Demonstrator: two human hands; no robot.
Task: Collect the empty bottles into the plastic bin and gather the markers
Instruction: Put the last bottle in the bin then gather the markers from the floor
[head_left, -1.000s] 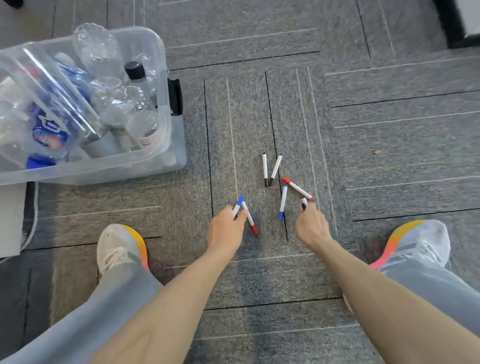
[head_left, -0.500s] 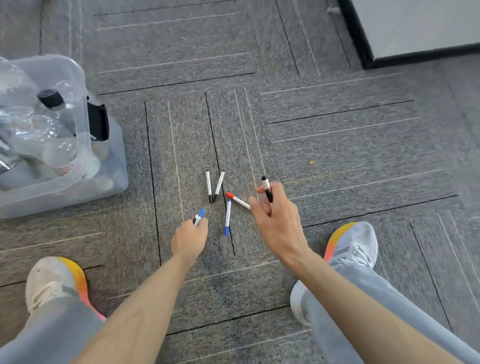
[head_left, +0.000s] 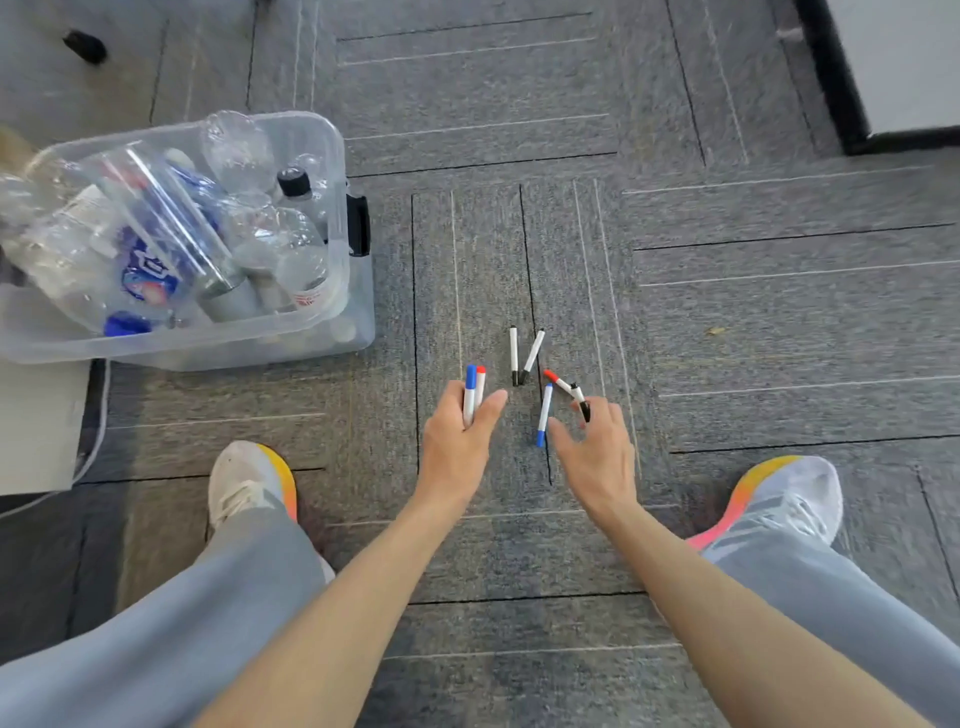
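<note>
My left hand (head_left: 460, 439) grips two markers upright side by side, a blue-capped marker (head_left: 470, 391) and a red-capped marker (head_left: 480, 383). My right hand (head_left: 597, 449) holds a black-capped marker (head_left: 581, 399) between its fingers, low over the carpet. Between the hands lies a blue-tipped marker (head_left: 544, 415), and a red-capped marker (head_left: 556, 381) lies just beyond it. Two black-tipped markers (head_left: 522, 356) lie in a V farther out. The clear plastic bin (head_left: 358, 317) at the left holds several empty bottles (head_left: 244, 228).
My two shoes (head_left: 249, 480) (head_left: 779, 499) stand on the grey carpet on either side of the hands. A white box (head_left: 36, 421) with a cable sits at the left edge. A dark-edged panel (head_left: 841, 88) fills the top right corner.
The view has swung back left, so the whole bin shows again. My left hand now holds its two markers upright. My right hand has dropped lower with the black marker.
</note>
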